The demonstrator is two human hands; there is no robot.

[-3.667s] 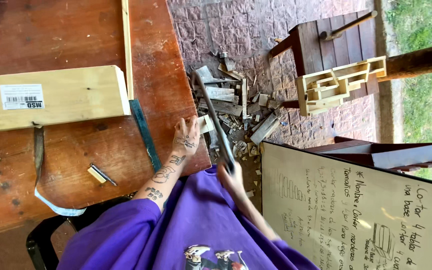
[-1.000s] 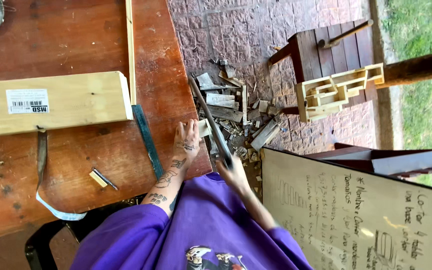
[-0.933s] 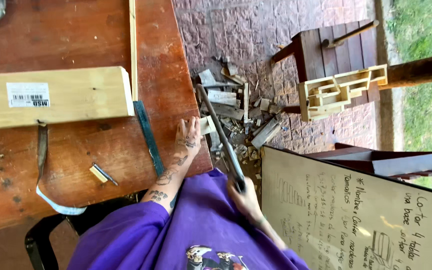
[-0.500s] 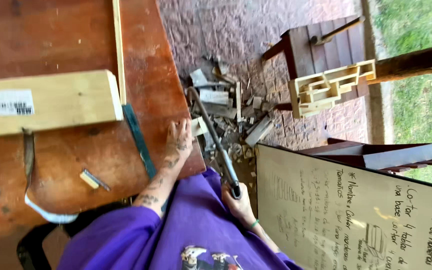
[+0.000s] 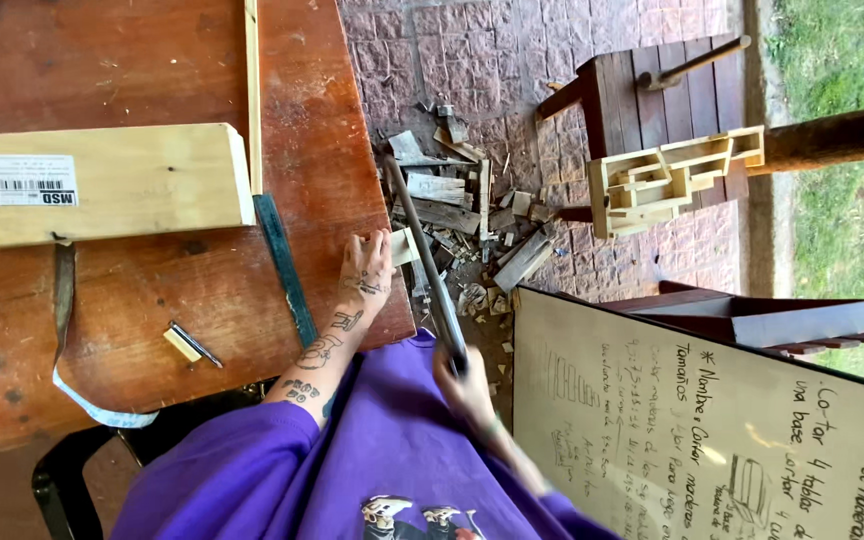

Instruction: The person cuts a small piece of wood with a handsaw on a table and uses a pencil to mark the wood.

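Observation:
My left hand (image 5: 365, 278), tattooed, rests at the edge of the reddish wooden table (image 5: 152, 60) and presses down a small pale wood piece (image 5: 402, 247) that juts over the edge. My right hand (image 5: 464, 385) grips the handle of a handsaw. Its long dark saw blade (image 5: 417, 235) runs past the wood piece, right beside my left fingers. My purple sleeve and shirt fill the bottom of the view.
A big pale wood block (image 5: 102, 185), a thin strip (image 5: 251, 90), a green bar (image 5: 285, 270) and a small pencil-like item (image 5: 190, 343) lie on the table. Wood scraps (image 5: 462, 200) litter the brick floor. A written-on board (image 5: 702, 430), a dark stool (image 5: 652, 90) and a pale wooden frame (image 5: 662, 180) stand nearby.
My right hand has drawn the saw back toward my body and pushed it forward again, blurred by the stroke. My left hand has stayed on the wood piece.

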